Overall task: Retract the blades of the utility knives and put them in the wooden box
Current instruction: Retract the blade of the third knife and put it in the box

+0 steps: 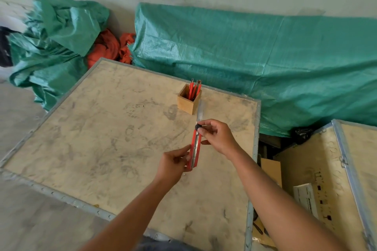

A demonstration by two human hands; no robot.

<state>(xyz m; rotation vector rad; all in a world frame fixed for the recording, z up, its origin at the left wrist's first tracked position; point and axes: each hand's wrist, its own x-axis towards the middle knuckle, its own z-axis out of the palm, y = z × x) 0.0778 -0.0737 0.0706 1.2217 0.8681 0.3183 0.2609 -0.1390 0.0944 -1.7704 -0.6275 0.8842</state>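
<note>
I hold a red utility knife (195,149) upright over the plywood crate top (102,128). Its long steel blade (199,110) sticks out toward the wooden box (188,102). My left hand (175,162) grips the lower end of the red handle. My right hand (217,135) pinches the black slider knob (198,127) near the top of the handle. The small square wooden box stands just beyond the blade tip and holds several red utility knives (194,88), standing on end.
Metal strips edge the crate top. A second crate (346,169) stands at the right, with a gap between them holding cardboard and papers (271,169). Green tarpaulin (265,57) and orange cloth (108,47) lie behind against the wall.
</note>
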